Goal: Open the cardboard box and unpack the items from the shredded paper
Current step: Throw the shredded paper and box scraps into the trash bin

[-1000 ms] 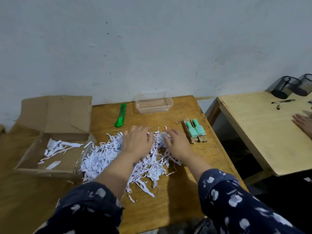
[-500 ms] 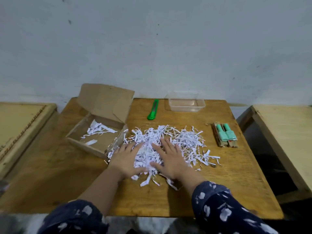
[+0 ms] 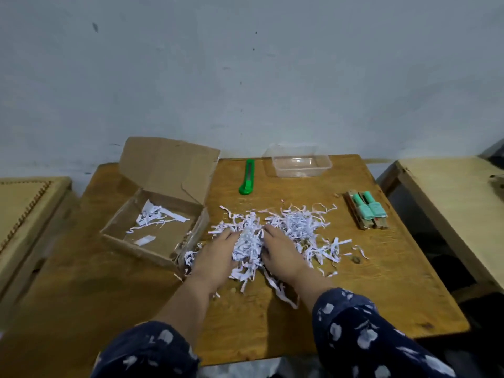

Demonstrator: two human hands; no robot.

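Note:
A heap of white shredded paper [image 3: 297, 227] lies spread on the wooden table [image 3: 381, 290]. My left hand [image 3: 218, 255] and my right hand [image 3: 281, 252] rest in the heap side by side, fingers pointing away, with a bunch of shreds squeezed up between them. The fingertips are partly buried in the paper. The cardboard box [image 3: 152, 227] stands open to the left of the heap, its flap up, with only a few strips inside. Two mint-green items on wooden pieces [image 3: 366, 211] lie at the right of the heap.
A green utility knife [image 3: 247, 180] lies behind the heap. A clear plastic container [image 3: 298, 164] stands at the table's back edge by the wall. Other wooden tables sit at the left [image 3: 24, 214] and right [image 3: 450, 203].
Both hands have drawn back from the far side of the heap and closed in toward each other, bunching shreds between them. The camera view swung left and steadied.

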